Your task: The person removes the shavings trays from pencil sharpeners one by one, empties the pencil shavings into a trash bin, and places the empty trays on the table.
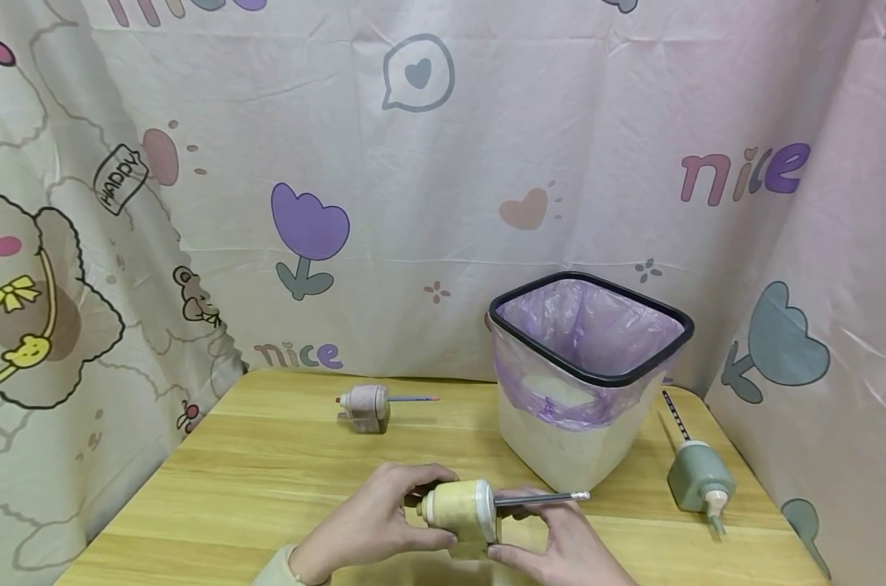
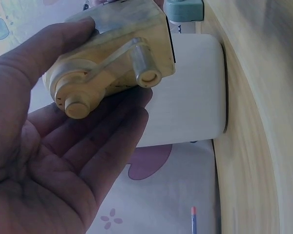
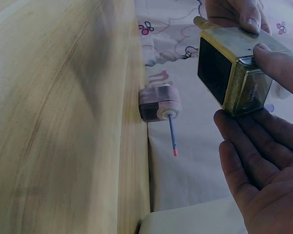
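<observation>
"How is the yellow sharpener (image 1: 456, 506) best handled here?"

"By the left hand (image 1: 377, 521), its left end should be gripped firmly, with the crank (image 2: 112, 63) kept free. By the right hand (image 1: 563, 541), the other end should be steadied, without the pencil (image 1: 534, 500) being knocked. Too light a pinch could, it is judged, let the sharpener be twisted loose."

"And where is it held?"

"From the left: the pink sharpener (image 1: 369, 408) is set on the table (image 1: 194, 505), well apart from both hands. The yellow sharpener is held above the table between the hands, pinched by both, thumbs on the near side. The pencil is pointed rightward, over the right hand. The bin (image 1: 560, 443) is placed beyond that hand, and the green sharpener (image 1: 699, 472) is seen at the far right."
</observation>
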Demonstrator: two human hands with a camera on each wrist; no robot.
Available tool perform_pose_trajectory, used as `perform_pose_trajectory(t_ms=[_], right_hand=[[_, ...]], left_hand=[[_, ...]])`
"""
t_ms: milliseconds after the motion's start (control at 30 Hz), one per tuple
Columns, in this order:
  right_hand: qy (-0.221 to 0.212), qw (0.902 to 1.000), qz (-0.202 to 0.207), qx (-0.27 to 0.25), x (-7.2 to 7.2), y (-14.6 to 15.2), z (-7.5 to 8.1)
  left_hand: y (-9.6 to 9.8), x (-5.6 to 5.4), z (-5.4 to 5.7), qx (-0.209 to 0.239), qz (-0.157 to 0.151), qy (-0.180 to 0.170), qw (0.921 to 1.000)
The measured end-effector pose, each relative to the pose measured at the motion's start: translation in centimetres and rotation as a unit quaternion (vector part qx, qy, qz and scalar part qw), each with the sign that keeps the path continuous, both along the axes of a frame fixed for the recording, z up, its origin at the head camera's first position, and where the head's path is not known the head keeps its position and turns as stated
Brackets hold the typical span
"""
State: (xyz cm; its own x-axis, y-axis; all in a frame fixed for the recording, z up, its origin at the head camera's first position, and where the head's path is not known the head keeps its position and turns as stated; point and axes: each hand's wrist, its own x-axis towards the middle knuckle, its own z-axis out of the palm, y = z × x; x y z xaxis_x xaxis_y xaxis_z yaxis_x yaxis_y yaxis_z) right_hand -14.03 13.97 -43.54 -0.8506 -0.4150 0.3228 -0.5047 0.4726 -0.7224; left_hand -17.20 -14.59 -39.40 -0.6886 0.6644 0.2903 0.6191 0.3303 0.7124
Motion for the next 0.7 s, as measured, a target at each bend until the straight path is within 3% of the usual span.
perform_pose_trajectory(t_ms=[700], right_hand=[[0.011, 0.9999, -0.005, 0.009, -0.29, -0.07, -0.33]], left_hand=[[-0.12, -0.28, -0.28, 0.000, 0.000, 0.009, 1.0000]])
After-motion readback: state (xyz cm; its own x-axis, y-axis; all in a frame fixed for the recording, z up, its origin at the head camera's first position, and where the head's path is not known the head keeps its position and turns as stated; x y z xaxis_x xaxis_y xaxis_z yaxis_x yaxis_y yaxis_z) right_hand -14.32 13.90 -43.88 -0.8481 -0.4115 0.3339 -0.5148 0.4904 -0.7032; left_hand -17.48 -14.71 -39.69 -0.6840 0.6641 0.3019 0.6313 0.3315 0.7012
